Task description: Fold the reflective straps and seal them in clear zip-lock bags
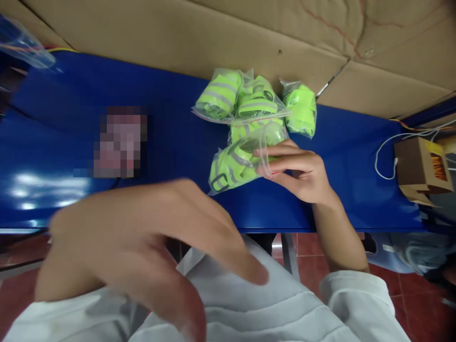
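Note:
My right hand (299, 166) grips the open edge of a clear zip bag (237, 164) that holds a rolled neon-yellow strap with grey reflective stripes and a black buckle. This bag lies at the front of a group of similar packed bags. My left hand (142, 237) is raised close to the camera, slightly blurred, with thumb and fingers apart and nothing between them. Behind the held bag lie more bagged neon rolls, one at the left (219, 95), one in the middle (258, 97), and a separate bagged roll (301, 109) to the right.
A blue table (171, 123) spans the view, with brown cardboard (228, 38) along its back. A blurred-out object (119, 142) lies on the left. At the right are a white cable (379, 154) and a small cardboard box (422, 166). A clear plastic item (30, 50) sits far left.

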Demonstrator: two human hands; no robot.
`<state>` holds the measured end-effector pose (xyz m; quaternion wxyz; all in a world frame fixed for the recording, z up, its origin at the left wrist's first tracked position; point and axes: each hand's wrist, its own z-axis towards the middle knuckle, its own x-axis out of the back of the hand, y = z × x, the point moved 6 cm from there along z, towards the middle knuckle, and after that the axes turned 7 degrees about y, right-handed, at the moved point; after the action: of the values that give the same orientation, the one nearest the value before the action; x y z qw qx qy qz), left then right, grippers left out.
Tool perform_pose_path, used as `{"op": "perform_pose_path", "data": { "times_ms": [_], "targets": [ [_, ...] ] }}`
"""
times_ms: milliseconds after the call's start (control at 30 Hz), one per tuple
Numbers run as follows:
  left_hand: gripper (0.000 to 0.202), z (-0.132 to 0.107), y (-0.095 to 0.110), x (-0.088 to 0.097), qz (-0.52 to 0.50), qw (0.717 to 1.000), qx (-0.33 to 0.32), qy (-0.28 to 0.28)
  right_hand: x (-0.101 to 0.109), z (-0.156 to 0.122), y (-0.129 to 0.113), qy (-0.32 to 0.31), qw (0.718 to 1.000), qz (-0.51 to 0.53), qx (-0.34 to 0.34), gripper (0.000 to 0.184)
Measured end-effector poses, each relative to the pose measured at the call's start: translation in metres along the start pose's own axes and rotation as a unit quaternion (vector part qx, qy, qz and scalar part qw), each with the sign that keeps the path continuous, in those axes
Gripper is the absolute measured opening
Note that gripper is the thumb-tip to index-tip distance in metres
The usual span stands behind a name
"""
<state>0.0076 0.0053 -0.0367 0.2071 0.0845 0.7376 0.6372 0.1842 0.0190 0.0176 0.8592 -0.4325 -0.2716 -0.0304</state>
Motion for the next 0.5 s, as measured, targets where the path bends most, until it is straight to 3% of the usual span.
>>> {"op": "perform_pose_path", "data": {
  "times_ms": [67, 133, 233, 300, 433, 500],
  "targets": [
    [0.073, 0.007, 0.005, 0.013, 0.015, 1.0, -0.018, 0.01, -0.004, -0.001, -0.002, -0.017, 1.0, 0.005, 0.01, 0.015],
    [0.079, 0.019, 0.011, 0.026, 0.035, 0.999, -0.031, 0.014, -0.002, -0.002, -0.003, 0.018, 0.999, -0.012, 0.024, 0.012],
    [0.092, 0.037, 0.018, 0.04, 0.087, 0.995, -0.043, -0.034, 0.001, -0.004, -0.003, 0.078, 0.995, -0.036, 0.055, 0.009],
    [0.095, 0.045, 0.021, 0.045, 0.135, 0.987, -0.069, -0.047, -0.002, -0.004, -0.001, 0.068, 0.993, -0.073, 0.062, 0.01],
    [0.086, 0.043, 0.016, 0.044, 0.168, 0.979, -0.117, 0.012, -0.009, -0.005, 0.004, 0.04, 0.982, -0.18, 0.036, 0.035],
    [0.083, 0.037, 0.011, 0.04, 0.168, 0.976, -0.132, 0.04, -0.013, -0.006, 0.006, 0.029, 0.985, -0.172, 0.005, 0.045]
  ]
}}
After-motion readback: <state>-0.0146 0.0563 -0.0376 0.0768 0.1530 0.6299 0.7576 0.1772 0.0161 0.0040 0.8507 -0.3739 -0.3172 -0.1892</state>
